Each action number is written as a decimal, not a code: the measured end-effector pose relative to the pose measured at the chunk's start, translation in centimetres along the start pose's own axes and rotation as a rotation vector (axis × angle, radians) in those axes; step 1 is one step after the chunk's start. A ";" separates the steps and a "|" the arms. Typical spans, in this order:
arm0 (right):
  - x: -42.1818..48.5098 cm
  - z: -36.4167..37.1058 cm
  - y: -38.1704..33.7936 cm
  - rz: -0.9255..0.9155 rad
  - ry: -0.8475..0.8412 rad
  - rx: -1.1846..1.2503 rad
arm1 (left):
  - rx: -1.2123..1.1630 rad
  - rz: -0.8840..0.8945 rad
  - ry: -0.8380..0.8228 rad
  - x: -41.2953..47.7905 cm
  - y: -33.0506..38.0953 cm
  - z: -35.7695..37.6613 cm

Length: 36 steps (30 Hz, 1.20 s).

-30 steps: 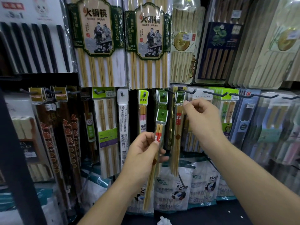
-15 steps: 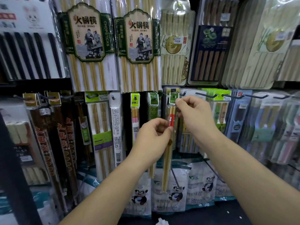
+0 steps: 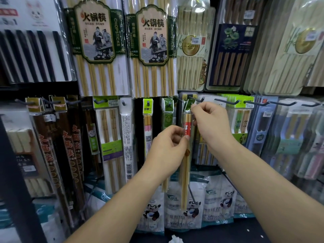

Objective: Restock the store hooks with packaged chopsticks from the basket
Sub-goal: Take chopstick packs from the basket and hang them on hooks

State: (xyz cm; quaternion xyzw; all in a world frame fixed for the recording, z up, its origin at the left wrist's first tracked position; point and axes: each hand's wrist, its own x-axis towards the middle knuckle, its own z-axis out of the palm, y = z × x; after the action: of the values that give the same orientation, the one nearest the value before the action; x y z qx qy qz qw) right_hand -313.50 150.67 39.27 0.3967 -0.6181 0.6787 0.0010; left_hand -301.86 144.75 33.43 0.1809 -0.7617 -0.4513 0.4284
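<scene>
The left hand (image 3: 168, 149) pinches the chopstick pack (image 3: 186, 165) at its red band, thumb against curled fingers. The right hand (image 3: 212, 127) pinches the pack's green header card (image 3: 188, 104) at the tip of a dark wire hook (image 3: 197, 99). The pack hangs upright between both hands.

Above the hands hang two hot-pot chopstick packs (image 3: 98, 50). Below them, three panda-printed bags (image 3: 226, 202) stand on a dark shelf (image 3: 228, 232). Right of the right hand, four further hooks (image 3: 228, 102) project from the display wall.
</scene>
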 end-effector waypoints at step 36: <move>2.4 1.0 4.8 -0.131 -0.086 -0.086 | 0.499 -0.151 -0.037 0.9 -0.4 4.8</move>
State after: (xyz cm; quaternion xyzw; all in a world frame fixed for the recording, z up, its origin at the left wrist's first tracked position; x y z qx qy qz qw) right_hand -316.90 147.52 36.46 0.4645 -0.6190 0.6323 0.0357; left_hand -306.34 146.47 32.50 0.3291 -0.8414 -0.2833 0.3216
